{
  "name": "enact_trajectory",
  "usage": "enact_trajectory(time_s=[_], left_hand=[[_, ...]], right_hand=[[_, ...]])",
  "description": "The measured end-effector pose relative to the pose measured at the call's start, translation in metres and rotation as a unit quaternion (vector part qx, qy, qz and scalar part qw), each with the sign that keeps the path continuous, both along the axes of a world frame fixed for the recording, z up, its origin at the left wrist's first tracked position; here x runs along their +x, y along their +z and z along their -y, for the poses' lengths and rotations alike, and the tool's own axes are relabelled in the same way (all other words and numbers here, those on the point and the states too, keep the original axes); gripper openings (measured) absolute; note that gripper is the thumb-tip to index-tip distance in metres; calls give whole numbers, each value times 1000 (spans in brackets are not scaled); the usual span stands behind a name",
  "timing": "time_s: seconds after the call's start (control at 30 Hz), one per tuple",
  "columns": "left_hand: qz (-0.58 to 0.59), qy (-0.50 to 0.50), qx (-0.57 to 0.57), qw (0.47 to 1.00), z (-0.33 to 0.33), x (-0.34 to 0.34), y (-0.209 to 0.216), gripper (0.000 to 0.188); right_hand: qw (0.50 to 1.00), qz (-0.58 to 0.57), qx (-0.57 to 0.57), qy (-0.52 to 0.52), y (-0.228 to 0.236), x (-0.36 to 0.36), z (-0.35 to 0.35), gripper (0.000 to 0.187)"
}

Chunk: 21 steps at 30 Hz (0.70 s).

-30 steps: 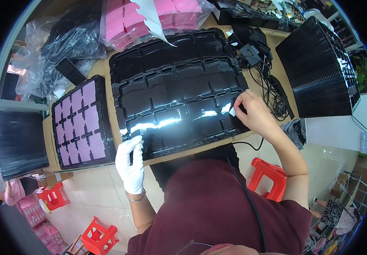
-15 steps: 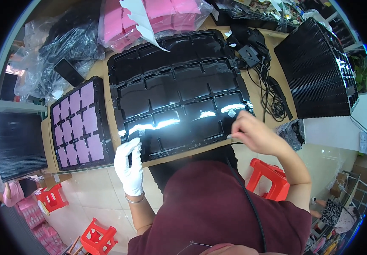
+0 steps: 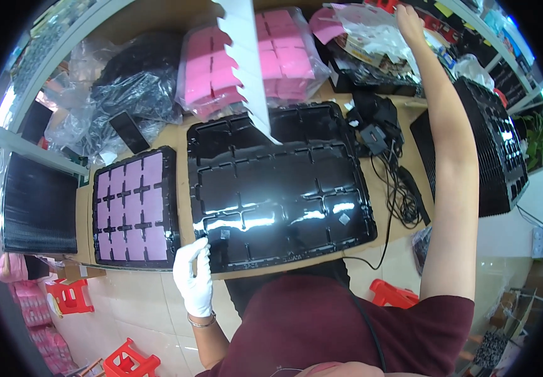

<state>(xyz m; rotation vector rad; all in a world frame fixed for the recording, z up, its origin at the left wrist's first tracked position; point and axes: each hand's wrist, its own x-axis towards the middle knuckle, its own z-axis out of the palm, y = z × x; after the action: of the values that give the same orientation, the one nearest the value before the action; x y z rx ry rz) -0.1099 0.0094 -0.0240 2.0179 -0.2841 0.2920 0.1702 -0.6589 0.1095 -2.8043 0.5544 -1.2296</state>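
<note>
A large black plastic tray (image 3: 268, 188) with moulded dividers lies in front of me. Its glossy surface carries small clear square pieces (image 3: 345, 219), one near the right side and another by the left near corner. My left hand (image 3: 194, 279), in a white glove, pinches the tray at that left near corner. Bare and stretched far out, my right hand (image 3: 411, 25) is over the pile at the back right. Its fingers look curled together; whatever is in them is too small to make out. Below it is a crumpled clear plastic bag (image 3: 375, 25).
On the left lies a black tray with purple pads (image 3: 115, 213), a phone (image 3: 129, 132) behind it. Bagged pink foam (image 3: 211, 69) and a hanging white strip (image 3: 244, 56) are at the back. Black tray stacks (image 3: 39, 204) flank the table. Cables (image 3: 400, 195) lie right; red stools (image 3: 130, 359) stand below.
My right hand has left the large tray's right near corner and reached up to the back right pile. My left hand stays at the left corner. The whole view has shifted.
</note>
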Motion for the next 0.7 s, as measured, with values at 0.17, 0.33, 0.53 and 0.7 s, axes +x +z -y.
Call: enact_trajectory(time_s=[0.17, 0.33, 0.53, 0.7], left_hand=[[-27, 24, 1, 999, -4, 8, -11, 18], [-22, 27, 2, 999, -10, 11, -17, 19], [-7, -58, 23, 998, 5, 23, -13, 21], [-25, -71, 21, 997, 12, 20, -16, 21]], right_hand=[[963, 49, 8, 266, 27, -65, -63, 22], [865, -163, 266, 392, -64, -171, -188, 11], [851, -267, 289, 348, -107, -313, -264, 9], [854, -292, 264, 339, -121, -325, -271, 9]])
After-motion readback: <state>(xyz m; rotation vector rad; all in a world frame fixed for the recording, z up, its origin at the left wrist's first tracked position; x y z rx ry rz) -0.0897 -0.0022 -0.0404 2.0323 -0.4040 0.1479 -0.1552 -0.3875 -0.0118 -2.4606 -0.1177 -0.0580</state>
